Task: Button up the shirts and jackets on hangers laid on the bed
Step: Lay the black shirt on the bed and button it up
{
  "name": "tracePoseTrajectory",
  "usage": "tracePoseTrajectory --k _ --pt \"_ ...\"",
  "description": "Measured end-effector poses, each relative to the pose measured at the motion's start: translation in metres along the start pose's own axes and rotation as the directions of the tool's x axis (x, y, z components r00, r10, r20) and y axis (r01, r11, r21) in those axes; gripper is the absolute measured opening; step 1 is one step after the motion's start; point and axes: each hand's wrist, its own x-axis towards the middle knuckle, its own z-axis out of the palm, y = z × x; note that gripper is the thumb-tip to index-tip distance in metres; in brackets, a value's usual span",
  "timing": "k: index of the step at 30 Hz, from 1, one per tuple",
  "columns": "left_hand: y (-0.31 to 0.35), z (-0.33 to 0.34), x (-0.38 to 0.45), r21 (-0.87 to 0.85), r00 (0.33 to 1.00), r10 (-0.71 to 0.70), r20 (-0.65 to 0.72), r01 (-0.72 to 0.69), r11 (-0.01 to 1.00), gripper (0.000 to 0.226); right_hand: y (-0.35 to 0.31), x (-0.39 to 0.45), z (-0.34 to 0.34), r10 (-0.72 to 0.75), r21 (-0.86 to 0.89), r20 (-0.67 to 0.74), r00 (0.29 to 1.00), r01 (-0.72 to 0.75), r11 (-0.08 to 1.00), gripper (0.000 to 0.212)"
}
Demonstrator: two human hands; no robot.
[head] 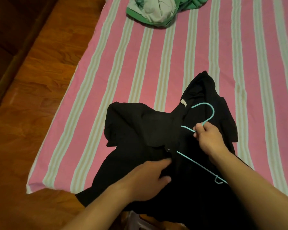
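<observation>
On the bed (156, 67) with its pink striped sheet, a black garment (140, 130) lies crumpled near the foot edge. The left hand (150, 178) rests on the cloth, fingers relaxed. The right hand (206, 135) pinches the neck of a turquoise hanger (211, 112), partly hidden by fabric. A small beige label (183, 103) cannot be read.

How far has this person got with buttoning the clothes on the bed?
Nothing looks buttoned yet. In hand: the right hand grips the teal hanger at its neck, while the left hand presses on the rumpled black garment, which lies open with the hanger on top. Left: fitting and buttoning it, then perhaps the green and white clothing bunched at the far end.
</observation>
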Motion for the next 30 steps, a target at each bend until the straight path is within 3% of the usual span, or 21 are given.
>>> tracePoseTrajectory --k 2,3,4,5,6,8,9,10,13,15,19,21,22,23,25,27,28,30 --pt "-0.007 -0.009 -0.006 0.069 0.979 -0.090 0.182 0.079 0.994 0.047 0.005 0.000 0.007 0.006 0.038 0.021 1.000 -0.007 0.999 0.030" --pt "-0.013 -0.012 -0.007 0.068 0.976 -0.121 0.180 0.110 0.992 0.043 0.006 0.000 0.010 0.008 0.061 0.019 1.000 -0.009 0.998 0.030" --pt "-0.021 -0.015 -0.005 0.081 0.989 -0.123 0.088 0.116 0.990 0.038 0.006 0.002 0.012 0.003 0.085 0.011 1.000 -0.004 0.996 0.030" --pt "-0.029 -0.019 -0.001 0.135 0.991 -0.096 -0.088 0.107 0.985 0.032 0.006 0.004 0.013 -0.015 0.107 0.001 1.000 0.015 0.994 0.030" --pt "-0.035 -0.025 0.005 0.227 0.949 -0.026 -0.315 0.102 0.969 0.026 0.005 0.006 0.013 -0.040 0.120 -0.012 0.999 0.041 0.992 0.031" --pt "-0.041 -0.047 0.020 0.354 0.757 0.168 -0.632 0.089 0.931 0.021 -0.003 0.008 0.012 -0.113 0.123 -0.039 0.993 0.117 0.985 0.031" --pt "-0.039 -0.060 0.032 0.414 0.690 0.251 -0.679 0.078 0.907 0.025 -0.007 0.008 0.009 -0.159 0.125 -0.066 0.985 0.166 0.978 0.030" --pt "-0.033 -0.076 0.046 0.503 0.667 0.337 -0.664 0.065 0.862 0.032 -0.012 0.007 0.006 -0.205 0.125 -0.094 0.974 0.216 0.968 0.030" --pt "-0.015 -0.115 0.073 0.768 0.749 0.490 -0.446 0.040 0.639 0.046 -0.027 -0.006 -0.007 -0.316 0.142 -0.203 0.927 0.347 0.927 0.026" --pt "-0.013 -0.123 0.071 0.804 0.789 0.459 -0.407 0.072 0.590 0.046 -0.032 -0.016 -0.021 -0.330 0.170 -0.257 0.908 0.378 0.910 0.024" --pt "-0.019 -0.124 0.013 0.625 0.804 0.204 -0.558 0.245 0.741 0.034 -0.023 -0.040 -0.048 -0.256 0.221 -0.219 0.941 0.304 0.927 0.024" --pt "-0.008 -0.117 -0.017 0.689 0.840 0.176 -0.514 0.281 0.668 0.037 -0.021 -0.063 -0.059 -0.262 0.216 -0.126 0.957 0.285 0.934 0.025" --pt "0.004 -0.111 -0.030 0.735 0.860 0.207 -0.466 0.246 0.631 0.042 -0.023 -0.079 -0.064 -0.297 0.203 -0.081 0.951 0.308 0.930 0.025" --pt "0.021 -0.101 -0.040 0.734 0.881 0.237 -0.408 0.162 0.659 0.044 -0.027 -0.096 -0.070 -0.338 0.191 -0.037 0.940 0.339 0.921 0.024" --pt "0.064 -0.077 -0.063 0.548 0.925 0.198 -0.324 0.012 0.836 0.034 -0.035 -0.132 -0.078 -0.395 0.171 0.023 0.918 0.385 0.907 0.023" --pt "0.088 -0.056 -0.074 0.352 0.948 0.103 -0.301 0.010 0.936 0.027 -0.036 -0.160 -0.082 -0.403 0.178 0.057 0.913 0.388 0.904 0.021" --pt "0.089 -0.049 -0.077 0.333 0.943 0.097 -0.320 0.016 0.943 0.026 -0.035 -0.169 -0.086 -0.387 0.188 0.105 0.916 0.364 0.912 0.020" --pt "0.082 -0.042 -0.090 0.405 0.931 0.148 -0.334 0.000 0.914 0.023 -0.026 -0.175 -0.096 -0.331 0.130 0.347 0.878 0.305 0.944 0.023"
